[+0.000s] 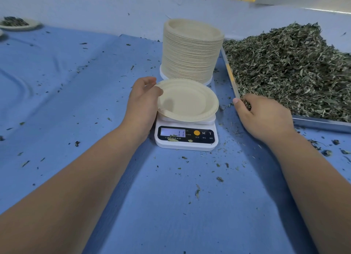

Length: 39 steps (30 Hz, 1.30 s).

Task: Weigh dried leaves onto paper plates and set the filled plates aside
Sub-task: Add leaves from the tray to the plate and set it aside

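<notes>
Plate-loading step. Empty plate (188,100) on scale (185,145), reads 11. Left hand (141,102) pinches rim at 9 o'clock. Right hand (264,115) curls round leaves (284,64), 3 o'clock. Next, probably: tare, add leaves.

Your left forearm (76,177) shows bare from seven o'clock and your right forearm (313,177) from five o'clock, uncovered to the frame's edge. Your left hand (141,100) and right hand (264,117) are bare too, and the right thumbnail (235,100) is trimmed short.
</notes>
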Tool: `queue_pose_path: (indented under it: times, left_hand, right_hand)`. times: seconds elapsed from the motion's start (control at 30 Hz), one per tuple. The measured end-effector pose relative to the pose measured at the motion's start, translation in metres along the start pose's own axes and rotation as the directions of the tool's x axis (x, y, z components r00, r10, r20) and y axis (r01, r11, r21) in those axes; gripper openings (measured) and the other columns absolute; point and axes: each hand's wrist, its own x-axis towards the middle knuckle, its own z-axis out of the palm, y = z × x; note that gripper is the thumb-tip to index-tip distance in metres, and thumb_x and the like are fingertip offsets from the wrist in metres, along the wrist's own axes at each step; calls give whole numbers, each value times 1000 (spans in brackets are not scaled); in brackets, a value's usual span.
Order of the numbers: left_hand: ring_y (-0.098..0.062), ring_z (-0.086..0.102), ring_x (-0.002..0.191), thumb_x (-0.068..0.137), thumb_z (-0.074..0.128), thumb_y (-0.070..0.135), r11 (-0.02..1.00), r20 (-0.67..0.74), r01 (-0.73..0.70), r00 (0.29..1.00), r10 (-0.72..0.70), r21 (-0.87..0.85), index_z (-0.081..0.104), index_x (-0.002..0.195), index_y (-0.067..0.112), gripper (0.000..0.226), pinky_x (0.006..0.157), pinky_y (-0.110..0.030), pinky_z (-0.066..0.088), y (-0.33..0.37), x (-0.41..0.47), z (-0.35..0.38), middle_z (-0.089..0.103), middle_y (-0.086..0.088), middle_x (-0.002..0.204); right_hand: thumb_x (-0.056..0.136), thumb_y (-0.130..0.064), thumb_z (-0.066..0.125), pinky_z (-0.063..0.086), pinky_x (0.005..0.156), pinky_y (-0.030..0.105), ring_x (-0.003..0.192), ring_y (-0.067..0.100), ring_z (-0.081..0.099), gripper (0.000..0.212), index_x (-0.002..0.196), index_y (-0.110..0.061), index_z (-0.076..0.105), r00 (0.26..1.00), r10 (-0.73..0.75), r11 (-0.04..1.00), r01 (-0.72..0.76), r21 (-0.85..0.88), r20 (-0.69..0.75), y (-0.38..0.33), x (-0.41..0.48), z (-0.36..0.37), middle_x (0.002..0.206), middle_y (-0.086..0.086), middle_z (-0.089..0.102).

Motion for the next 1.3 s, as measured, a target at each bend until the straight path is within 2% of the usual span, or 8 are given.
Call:
queue_pose_path:
  times: [0.13,0.27,0.4,0.5,0.63,0.73,0.97,1.3]
  left_hand:
    - [-15,61,105,86,54,27,1000,-2,-10,1000,10,12,62,122,33,37,74,-33,48,1,-1,0,61,13,123]
    - [-17,62,102,93,51,22,1000,-14,-1,1000,1,3,61,118,36,30,74,-34,45,1,0,0,62,14,126]
    - [-19,65,105,88,50,29,1000,-53,3,999,-2,12,62,108,38,25,83,-42,53,2,-1,-1,66,11,122]
    - [-17,69,100,86,55,30,1000,-115,-3,993,2,-7,63,105,36,21,92,-45,57,2,1,-3,71,8,114]
    - [-9,72,85,88,64,20,995,-145,8,989,-22,-97,63,109,28,23,78,-36,61,-1,8,-9,74,9,104]
    - [-9,70,76,89,66,8,986,-148,27,988,-52,-168,62,112,21,26,69,-27,56,0,10,-10,72,2,108]
    - [-18,67,82,94,63,-6,939,-75,108,987,-140,-327,61,109,11,23,63,-21,54,8,7,-11,69,-10,117]
    - [-15,74,68,94,60,-8,837,51,247,966,-255,-488,62,108,0,16,64,-23,58,10,12,-18,74,-12,90]
  right_hand:
    - [102,-59,31,24,51,25,56,12,44,48,76,-21,45,1000,-2,1000,2,0,-4,0,0,0,64,-4,50]
    - [101,-60,30,28,53,27,61,21,51,46,84,-23,52,1000,9,1000,-9,13,15,-1,-1,-2,67,-4,52]
    - [103,-51,38,46,82,45,100,36,58,46,125,-17,61,999,15,999,-13,50,-33,-10,-2,-10,103,8,66]
    - [100,-37,48,42,97,48,117,34,56,39,125,-13,65,968,-131,982,156,105,-215,-19,-3,-19,121,6,68]
    - [94,-26,58,42,102,30,113,19,58,29,116,-11,69,883,-354,811,454,368,-308,-45,-15,-25,112,1,69]
    - [90,-24,60,44,104,42,117,15,59,29,115,-15,71,825,-504,704,564,433,-256,-61,-24,-26,116,-6,69]
    - [88,-18,72,51,90,49,102,15,65,18,104,-15,78,824,-529,667,552,501,-204,-63,-28,-25,97,-8,71]
    - [89,-23,76,51,90,49,99,16,69,20,108,-15,78,807,-545,665,581,470,-228,-67,-30,-25,102,-6,75]
